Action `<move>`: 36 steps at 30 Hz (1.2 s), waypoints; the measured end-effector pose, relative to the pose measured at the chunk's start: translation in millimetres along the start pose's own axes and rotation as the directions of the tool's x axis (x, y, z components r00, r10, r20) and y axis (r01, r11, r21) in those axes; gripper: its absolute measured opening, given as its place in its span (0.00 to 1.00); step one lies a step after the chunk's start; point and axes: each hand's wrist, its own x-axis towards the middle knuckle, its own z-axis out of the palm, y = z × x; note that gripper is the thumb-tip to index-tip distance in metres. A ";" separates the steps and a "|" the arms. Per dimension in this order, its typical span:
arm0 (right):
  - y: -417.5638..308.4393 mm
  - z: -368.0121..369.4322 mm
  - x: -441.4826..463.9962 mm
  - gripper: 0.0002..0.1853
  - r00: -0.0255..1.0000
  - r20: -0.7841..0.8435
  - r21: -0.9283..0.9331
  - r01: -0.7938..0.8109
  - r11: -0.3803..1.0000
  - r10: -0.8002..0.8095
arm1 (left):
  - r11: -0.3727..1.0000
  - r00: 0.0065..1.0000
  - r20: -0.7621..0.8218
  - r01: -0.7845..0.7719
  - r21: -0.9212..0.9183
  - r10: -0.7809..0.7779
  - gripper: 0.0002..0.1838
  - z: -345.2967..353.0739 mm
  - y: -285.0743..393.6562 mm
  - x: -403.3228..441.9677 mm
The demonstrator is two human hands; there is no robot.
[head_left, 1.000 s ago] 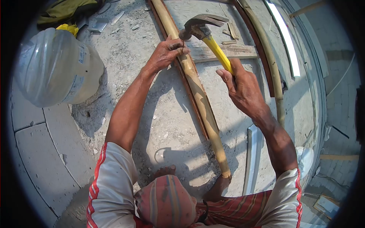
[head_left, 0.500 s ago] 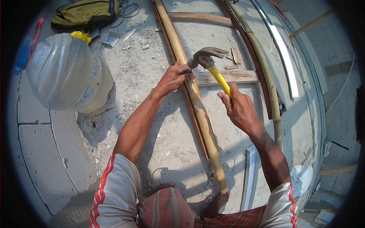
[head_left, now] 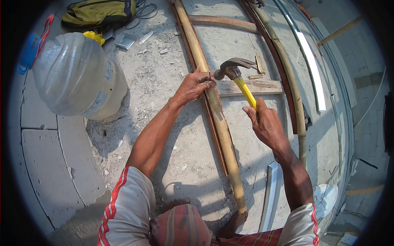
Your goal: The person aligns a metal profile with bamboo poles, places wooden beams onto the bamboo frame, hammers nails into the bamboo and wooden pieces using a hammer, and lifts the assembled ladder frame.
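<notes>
My right hand (head_left: 266, 125) is wrapped round the yellow handle of a claw hammer (head_left: 246, 91), its head raised just right of my left fingers. My left hand (head_left: 193, 86) rests at a bamboo pole (head_left: 223, 133), thumb and fingers pinched together over it. What they hold is too small to make out; a nail cannot be told clearly. The pole lies along a reddish-brown board (head_left: 211, 137). A wooden crosspiece (head_left: 262, 87) meets the board from the right, near my left hand.
A large clear plastic jug (head_left: 82, 78) stands at left, with a yellow-green bag (head_left: 98, 14) behind it. Another bamboo pole (head_left: 287, 65) lies at right beside a white-and-metal strip (head_left: 310, 69). Part of another person's hand (head_left: 257, 3) shows at the top edge.
The view has shifted, so the jug and bag show more fully. The hammer head stays close to my left fingers. Another person's hand has come into view at the top.
</notes>
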 end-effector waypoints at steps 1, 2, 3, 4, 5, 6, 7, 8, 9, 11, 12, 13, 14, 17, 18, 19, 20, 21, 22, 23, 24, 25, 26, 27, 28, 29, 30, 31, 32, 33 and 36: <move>1.5 -0.9 -12.2 0.18 0.998 -0.024 0.058 -0.051 0.997 0.052 | 0.999 1.000 -0.007 0.026 -0.040 -0.027 0.10 9.7 -3.5 -9.9; 1.9 -6.3 -16.2 0.18 0.997 -0.025 0.057 -0.070 0.996 0.071 | 0.998 1.000 0.008 0.026 -0.051 -0.025 0.10 16.0 -5.0 -8.3; -2.1 -13.4 -15.7 0.18 0.991 -0.122 0.082 -0.041 0.996 0.051 | 1.000 1.000 0.004 0.004 -0.004 -0.004 0.09 15.0 -6.1 -6.5; -7.6 -21.5 -15.2 0.18 0.976 -0.214 0.105 -0.006 0.994 0.028 | 0.999 1.000 -0.005 -0.012 0.044 0.012 0.09 13.3 -6.1 -7.4; -12.8 -32.0 -14.1 0.18 0.976 -0.215 0.132 -0.003 0.991 0.032 | 0.999 1.000 -0.005 -0.015 0.046 0.015 0.09 12.5 -5.1 -6.7; -15.6 -37.4 -13.4 0.18 0.975 -0.220 0.134 -0.007 0.991 0.036 | 0.997 1.000 -0.001 -0.021 0.072 0.021 0.09 12.9 -3.6 -6.5; -18.3 -40.9 -12.4 0.17 0.971 -0.240 0.133 0.025 0.991 0.008 | 0.995 1.000 0.002 -0.028 0.099 0.028 0.08 13.2 -2.3 -6.4; -20.9 -42.3 -11.9 0.17 0.966 -0.259 0.127 0.058 0.990 -0.024 | 0.992 0.999 0.002 -0.034 0.123 0.034 0.08 13.4 -1.9 -6.2; -23.2 -41.5 -12.4 0.17 0.959 -0.278 0.154 0.102 0.983 -0.056 | 0.992 0.999 0.000 -0.031 0.120 0.032 0.08 13.6 -2.7 -6.4; -23.9 -31.8 -13.6 0.17 0.959 -0.274 0.140 0.113 0.984 -0.072 | 0.995 0.998 -0.025 -0.060 0.075 0.062 0.09 14.4 -6.4 -7.9; -22.9 -24.8 -13.9 0.16 0.957 -0.279 0.129 0.126 0.984 -0.086 | 0.996 0.998 -0.030 -0.056 0.072 0.058 0.09 15.8 -8.3 -10.0; -19.9 -14.7 -12.9 0.16 0.976 -0.200 0.076 0.101 0.992 -0.085 | 0.994 0.997 -0.034 -0.066 0.092 0.070 0.09 16.2 -8.8 -10.6; -14.5 -7.0 -7.0 0.16 0.999 -0.027 -0.008 0.024 1.000 -0.024 | 0.989 0.995 -0.038 -0.086 0.116 0.091 0.10 15.0 -7.3 -6.8; -17.0 -16.8 -3.5 0.17 0.998 -0.063 0.037 -0.001 0.999 0.004 | 0.989 0.997 -0.029 -0.068 0.133 0.072 0.10 9.9 -7.3 0.3; -23.4 -26.6 -12.3 0.17 0.995 -0.093 0.108 -0.028 0.994 0.038 | 0.990 0.996 -0.034 -0.083 0.113 0.087 0.10 16.9 -12.0 -6.3; -25.4 -30.8 -15.4 0.17 0.979 -0.205 0.131 0.032 0.991 -0.005 | 0.990 0.996 -0.047 -0.076 0.119 0.082 0.10 18.1 -11.7 -6.5; -28.6 -36.4 -18.2 0.17 0.981 -0.194 0.132 0.022 0.991 0.004 | 0.992 0.997 -0.042 -0.066 0.110 0.071 0.10 20.9 -11.6 -9.2; -33.2 -43.3 -17.1 0.16 0.952 -0.306 0.190 0.081 0.978 -0.020 | 0.991 0.997 -0.032 -0.066 0.113 0.070 0.09 19.1 -11.8 -6.8; -37.4 -49.4 -16.9 0.16 0.910 -0.412 0.241 0.145 0.960 -0.034 | 0.991 0.998 -0.021 -0.063 0.117 0.066 0.09 18.0 -11.4 -6.5; -39.9 -54.7 -16.8 0.15 0.900 -0.436 0.243 0.137 0.960 -0.018 | 0.991 0.998 -0.020 -0.062 0.116 0.065 0.09 17.8 -10.9 -6.2; -38.2 -50.8 -16.6 0.15 0.901 -0.434 0.244 0.136 0.960 -0.017 | 0.992 0.998 -0.019 -0.060 0.111 0.062 0.08 17.7 -11.2 -7.0; -34.4 -42.5 -16.2 0.15 0.920 -0.390 0.212 0.118 0.970 -0.027 | 0.992 0.998 -0.018 -0.059 0.108 0.062 0.08 17.3 -10.7 -7.2; -29.2 -33.8 -14.8 0.15 0.937 -0.347 0.175 0.105 0.979 -0.039 | 0.992 0.998 -0.023 -0.062 0.107 0.065 0.08 17.4 -11.3 -9.4; -18.2 -20.6 -7.0 0.16 0.995 -0.098 -0.002 -0.011 1.000 0.010 | 0.990 0.998 -0.007 -0.068 0.126 0.070 0.07 16.8 -13.2 -9.7; -10.1 -8.3 0.6 0.17 0.999 0.040 -0.078 -0.029 0.997 0.032 | 0.987 0.997 0.013 -0.077 0.141 0.076 0.06 17.3 -10.2 -7.4; -3.5 -9.6 -1.5 0.17 0.998 0.022 -0.054 -0.057 0.997 0.058 | 0.985 0.996 0.009 -0.087 0.147 0.086 0.06 14.3 -9.4 -3.1; -5.1 -12.1 -1.4 0.17 0.997 0.014 -0.027 -0.079 0.997 0.079 | 0.983 0.994 -0.025 -0.100 0.154 0.105 0.06 10.6 -10.2 -1.7; -6.3 -12.9 -9.3 0.17 0.994 0.034 -0.026 -0.099 0.995 0.099 | 0.986 0.994 -0.037 -0.096 0.137 0.102 0.06 19.3 -11.4 -9.6; -10.6 -19.1 -8.7 0.17 0.995 -0.074 0.015 -0.072 0.997 0.073 | 0.986 0.994 -0.035 -0.102 0.133 0.107 0.06 20.9 -12.8 -5.4; -15.3 -24.1 -12.4 0.16 0.984 -0.169 0.055 -0.049 0.997 0.058 | 0.986 0.995 -0.024 -0.090 0.138 0.094 0.06 23.0 -11.1 -7.4; -29.0 -37.9 -14.3 0.16 0.931 -0.364 0.122 0.089 0.989 -0.038 | 0.981 0.994 -0.013 -0.107 0.163 0.110 0.06 20.3 -10.9 -5.4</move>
